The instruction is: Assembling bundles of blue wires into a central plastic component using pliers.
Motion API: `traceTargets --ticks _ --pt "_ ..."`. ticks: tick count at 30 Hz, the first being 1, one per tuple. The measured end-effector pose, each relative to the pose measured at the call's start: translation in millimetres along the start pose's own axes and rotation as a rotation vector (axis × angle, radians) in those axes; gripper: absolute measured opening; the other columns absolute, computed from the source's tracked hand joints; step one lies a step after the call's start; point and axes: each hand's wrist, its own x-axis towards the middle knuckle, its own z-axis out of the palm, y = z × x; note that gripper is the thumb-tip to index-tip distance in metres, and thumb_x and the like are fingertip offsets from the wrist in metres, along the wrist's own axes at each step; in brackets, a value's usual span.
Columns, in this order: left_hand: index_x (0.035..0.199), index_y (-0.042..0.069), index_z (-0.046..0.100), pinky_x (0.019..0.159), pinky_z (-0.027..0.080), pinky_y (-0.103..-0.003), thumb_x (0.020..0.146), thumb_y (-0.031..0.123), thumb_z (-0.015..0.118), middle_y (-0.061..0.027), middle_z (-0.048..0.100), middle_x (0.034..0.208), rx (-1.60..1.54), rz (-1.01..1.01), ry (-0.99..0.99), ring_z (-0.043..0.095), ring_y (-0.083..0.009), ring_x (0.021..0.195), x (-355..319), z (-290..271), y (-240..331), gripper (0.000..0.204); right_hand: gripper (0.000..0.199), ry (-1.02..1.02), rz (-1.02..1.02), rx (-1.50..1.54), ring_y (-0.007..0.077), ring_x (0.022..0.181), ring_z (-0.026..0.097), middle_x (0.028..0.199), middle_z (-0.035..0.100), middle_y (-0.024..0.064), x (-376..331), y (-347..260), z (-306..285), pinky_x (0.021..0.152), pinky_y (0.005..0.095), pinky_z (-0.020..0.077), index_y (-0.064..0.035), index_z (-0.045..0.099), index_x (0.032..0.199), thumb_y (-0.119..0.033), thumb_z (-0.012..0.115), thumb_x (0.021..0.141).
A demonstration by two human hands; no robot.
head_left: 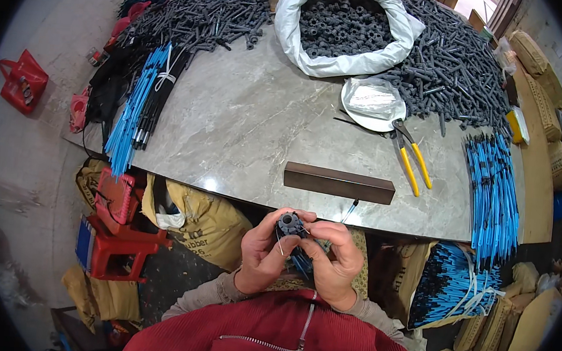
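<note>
In front of my chest my left hand (263, 253) is closed around a dark grey plastic part (290, 223) with a round, notched, hollow end facing up. A thin pale strand (280, 245) shows against it by my left thumb. My right hand (334, 259) is closed too, its thumb and fingertips pinching at the side of the same part. Dark and bluish pieces hang below between my palms, partly hidden by my fingers. Just beyond, a dark brown rectangular bar (338, 183) lies along the table's near edge, with a small blue stick (351, 211) beside it.
On the grey table (246, 120) stands a white sack (286, 27) of grey fittings, between heaps of grey parts (448, 63). Yellow-handled pliers (414, 161) lie by a white plate (391, 123). Blue rods (134, 111) lie left, more blue rods (492, 199) right. A red stool (120, 245) stands left.
</note>
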Motion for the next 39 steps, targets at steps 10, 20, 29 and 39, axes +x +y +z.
traceTargets --ticks 10,20,29,39 --pt "0.128 -0.007 0.052 0.093 0.050 -0.033 0.101 0.015 0.059 -0.0155 0.065 0.116 0.116 0.029 0.034 0.062 -0.0196 0.105 -4.6 2.2 -4.9 0.035 0.018 -0.104 -0.240 -0.245 0.0253 0.083 0.070 0.092 0.073 0.0124 4.4 -11.2 -2.2 0.072 0.0327 0.0553 -0.0031 0.069 0.093 0.004 0.077 0.079" --pt "0.128 -0.006 0.049 0.089 0.051 -0.030 0.102 0.013 0.057 -0.0130 0.066 0.111 0.177 0.059 0.020 0.063 -0.0161 0.101 -1.3 -0.5 -13.2 0.034 0.023 -0.117 -0.186 -0.214 0.0231 0.083 0.069 0.090 0.071 0.0120 13.4 -4.6 -9.2 0.072 0.0292 0.0541 -0.0019 0.066 0.094 0.006 0.078 0.077" --pt "0.125 -0.004 0.051 0.083 0.050 -0.029 0.096 0.007 0.059 -0.0106 0.064 0.102 0.156 0.085 -0.028 0.062 -0.0174 0.091 -1.8 3.4 -14.8 0.032 0.028 -0.076 -0.009 0.022 0.0186 0.085 0.067 0.095 0.068 0.0132 11.7 -8.4 -18.1 0.075 0.0281 0.0541 0.0002 0.063 0.099 0.009 0.079 0.078" --pt "0.124 -0.004 0.052 0.082 0.050 -0.030 0.095 0.010 0.062 -0.0104 0.064 0.101 0.169 0.089 -0.093 0.063 -0.0180 0.089 -2.5 1.8 -8.5 0.034 0.027 -0.180 0.061 0.118 0.0141 0.086 0.061 0.101 0.061 0.0118 13.0 -13.3 -26.3 0.076 0.0254 0.0506 0.0010 0.056 0.104 0.010 0.072 0.084"
